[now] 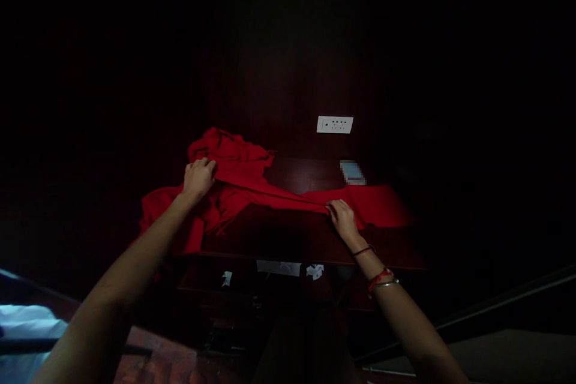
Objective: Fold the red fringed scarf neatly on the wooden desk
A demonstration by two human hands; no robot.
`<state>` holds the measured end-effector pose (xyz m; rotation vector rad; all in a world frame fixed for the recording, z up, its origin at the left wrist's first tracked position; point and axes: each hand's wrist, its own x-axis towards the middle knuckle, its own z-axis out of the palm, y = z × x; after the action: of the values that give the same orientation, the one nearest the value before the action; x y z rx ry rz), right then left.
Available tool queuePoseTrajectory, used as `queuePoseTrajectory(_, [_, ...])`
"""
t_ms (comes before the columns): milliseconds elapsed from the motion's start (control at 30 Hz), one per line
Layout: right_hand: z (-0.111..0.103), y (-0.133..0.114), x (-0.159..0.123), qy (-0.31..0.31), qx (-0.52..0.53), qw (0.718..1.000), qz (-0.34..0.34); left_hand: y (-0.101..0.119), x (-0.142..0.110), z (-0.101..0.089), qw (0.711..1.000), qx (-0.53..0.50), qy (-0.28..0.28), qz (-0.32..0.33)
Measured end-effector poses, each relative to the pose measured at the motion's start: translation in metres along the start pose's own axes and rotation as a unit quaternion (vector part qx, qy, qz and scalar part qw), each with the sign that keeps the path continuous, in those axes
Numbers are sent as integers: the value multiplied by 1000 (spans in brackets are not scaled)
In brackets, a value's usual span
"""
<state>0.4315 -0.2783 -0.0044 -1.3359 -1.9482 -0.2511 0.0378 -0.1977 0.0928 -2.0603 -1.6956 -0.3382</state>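
Note:
A long red cloth (288, 199) with fringe-like threads lies across a dark wooden desktop (297, 237), bunched at the left and flatter toward the right. My left hand (198, 179) is closed on the cloth near the bunched part. Farther right, my right hand (344, 219) pinches a folded edge of it, and the stretch between both hands looks drawn taut. Beyond my right hand a flat red section rests on the desktop. The fingertips of my left hand are partly hidden by the hand itself. Bracelets circle my right wrist.
A white wall socket panel (335, 125) sits above the desktop. A pixelated bluish rectangle (352, 172) lies behind the cloth at the right. Below the desktop edge are white papers (279, 267) on a lower shelf. Pale fabric (29, 324) shows at lower left.

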Motion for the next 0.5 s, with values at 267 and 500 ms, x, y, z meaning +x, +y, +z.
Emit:
queuePoseTrajectory(267, [-11, 11, -11, -67, 49, 996, -36, -52, -25, -4, 957, -149, -204, 140])
queuePoseTrajectory(500, [-18, 4, -13, -100, 67, 990, -78, -90, -53, -18, 990, 47, -114, -69])
